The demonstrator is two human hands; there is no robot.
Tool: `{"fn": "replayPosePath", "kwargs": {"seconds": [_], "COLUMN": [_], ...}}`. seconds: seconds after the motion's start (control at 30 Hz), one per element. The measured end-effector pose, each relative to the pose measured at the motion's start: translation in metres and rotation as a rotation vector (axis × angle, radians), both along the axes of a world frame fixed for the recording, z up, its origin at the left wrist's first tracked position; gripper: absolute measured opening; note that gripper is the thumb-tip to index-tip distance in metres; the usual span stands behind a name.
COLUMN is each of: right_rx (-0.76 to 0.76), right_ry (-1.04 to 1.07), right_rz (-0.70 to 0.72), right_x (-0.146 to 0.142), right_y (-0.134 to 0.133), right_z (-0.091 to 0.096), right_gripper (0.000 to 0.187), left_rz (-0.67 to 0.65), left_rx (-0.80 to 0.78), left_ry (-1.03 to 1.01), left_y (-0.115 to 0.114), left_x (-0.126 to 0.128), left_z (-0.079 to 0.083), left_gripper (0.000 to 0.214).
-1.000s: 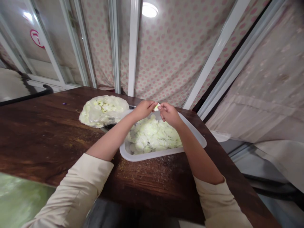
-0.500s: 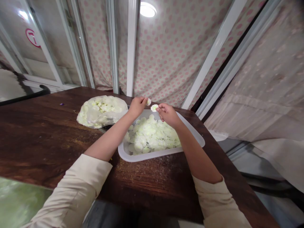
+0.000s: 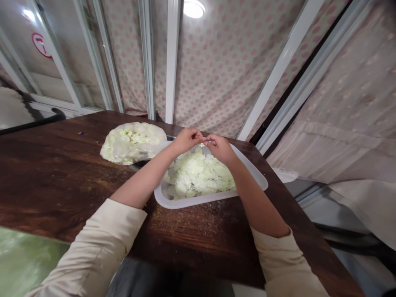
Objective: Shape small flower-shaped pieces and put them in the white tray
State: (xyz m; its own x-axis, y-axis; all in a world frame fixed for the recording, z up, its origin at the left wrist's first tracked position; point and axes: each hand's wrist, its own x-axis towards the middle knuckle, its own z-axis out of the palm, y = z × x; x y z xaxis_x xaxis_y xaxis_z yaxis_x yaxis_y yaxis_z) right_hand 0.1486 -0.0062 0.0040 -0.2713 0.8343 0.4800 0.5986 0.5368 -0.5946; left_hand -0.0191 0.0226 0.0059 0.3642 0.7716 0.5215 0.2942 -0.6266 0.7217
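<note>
Fingertip to fingertip, my two hands meet above the far side of a white plastic tray. My left hand is closed in a pinch, its white flower piece hidden behind the fingers. In the pinch of my right hand, a sliver of a scalloped, pale green-white flower piece shows below the fingertips. Beneath them, a heap of similar loose flower pieces, apparently artificial, fills much of the tray.
Left of the tray lies a clear plastic bag of pale flower pieces. Both rest on a dark wooden table with scattered specks. A small purple bit lies far left. Behind stand framed glass panels and a dotted curtain.
My hands have come together from a small gap, the left moving right. The flower pieces, plainly seen apart before, are now mostly covered by the fingers.
</note>
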Motion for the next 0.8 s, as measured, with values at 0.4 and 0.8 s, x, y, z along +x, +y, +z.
{"fn": "replayPosePath", "kwargs": {"seconds": [0.4, 0.8], "right_rx": [-0.185, -0.119], "right_ry": [0.18, 0.133], "right_rz": [0.101, 0.065], "right_x": [-0.009, -0.004], "right_y": [-0.011, -0.004], "right_z": [0.009, 0.004], "right_gripper": [0.018, 0.01], "left_rz": [0.093, 0.29], "left_rx": [0.138, 0.026], "left_ry": [0.1, 0.001], "left_y": [-0.008, 0.003], "left_x": [-0.002, -0.005], "left_z": [0.009, 0.001], "left_gripper": [0.034, 0.036]}}
